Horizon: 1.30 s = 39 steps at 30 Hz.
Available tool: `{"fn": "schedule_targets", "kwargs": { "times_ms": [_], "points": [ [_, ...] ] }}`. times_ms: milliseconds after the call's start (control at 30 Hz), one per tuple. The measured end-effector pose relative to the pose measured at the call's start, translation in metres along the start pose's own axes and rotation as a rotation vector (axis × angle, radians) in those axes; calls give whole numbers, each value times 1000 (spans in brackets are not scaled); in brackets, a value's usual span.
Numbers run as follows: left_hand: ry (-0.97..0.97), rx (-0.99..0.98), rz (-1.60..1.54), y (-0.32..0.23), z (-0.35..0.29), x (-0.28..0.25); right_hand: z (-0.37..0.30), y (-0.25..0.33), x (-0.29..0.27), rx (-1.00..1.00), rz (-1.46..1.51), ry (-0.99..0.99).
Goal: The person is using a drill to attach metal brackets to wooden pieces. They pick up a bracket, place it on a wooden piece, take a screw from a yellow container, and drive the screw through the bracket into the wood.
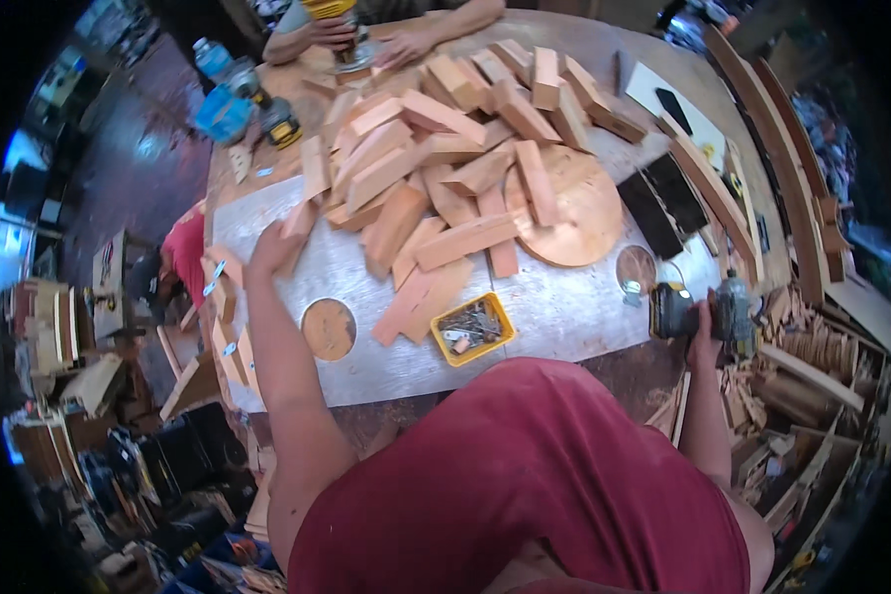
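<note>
At the left side of the workbench, my left hand is closed on the end of a wooden block. This block lies at the edge of a large pile of wooden blocks. On the right, near the front edge, my right hand is wrapped round a black and yellow cordless drill. Part of its grip is hidden by the hand. A yellow tray of screws and small metal parts sits between my arms. Behind it lies a round wooden disc, with a block resting on it.
Across the bench, another person's hands work with a yellow power tool. A second drill stands by a blue container. Dark blocks and long boards lie right. A clear bottle stands beside my right hand.
</note>
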<state>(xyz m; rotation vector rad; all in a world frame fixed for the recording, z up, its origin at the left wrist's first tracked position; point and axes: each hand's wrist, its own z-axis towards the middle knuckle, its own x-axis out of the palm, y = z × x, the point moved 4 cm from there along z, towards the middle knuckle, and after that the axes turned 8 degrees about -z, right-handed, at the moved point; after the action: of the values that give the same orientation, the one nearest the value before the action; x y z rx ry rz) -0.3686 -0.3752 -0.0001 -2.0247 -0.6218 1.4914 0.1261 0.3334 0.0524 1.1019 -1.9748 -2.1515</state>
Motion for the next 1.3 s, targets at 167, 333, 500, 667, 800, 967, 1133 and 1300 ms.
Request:
{"fn": "schedule_targets", "kwargs": {
  "times_ms": [167, 333, 500, 667, 800, 967, 1133, 1300],
  "points": [
    [-9, -73, -131, -42, -101, -17, 6, 4, 1, -174, -204, 13],
    [198, 168, -527, -169, -177, 36, 19, 3, -13, -187, -311, 148],
    [344, 523, -156, -303, -241, 133, 54, -5, -39, -244, -179, 199],
    [137, 687, 62, -367, -264, 285, 104, -11, -60, -286, -115, 349],
    [-34, 567, 235, -345, -260, 350, 143, -18, -54, -292, -206, 492],
    [41, 632, 222, -331, -291, 363, 162, -36, -50, -497, -293, 583],
    [-212, 691, 82, -344, -279, 287, 169, -59, -59, -507, -378, 373],
    [-826, 533, 186, -252, -168, 96, 166, -60, -65, -362, -348, 417]
  ]
}}
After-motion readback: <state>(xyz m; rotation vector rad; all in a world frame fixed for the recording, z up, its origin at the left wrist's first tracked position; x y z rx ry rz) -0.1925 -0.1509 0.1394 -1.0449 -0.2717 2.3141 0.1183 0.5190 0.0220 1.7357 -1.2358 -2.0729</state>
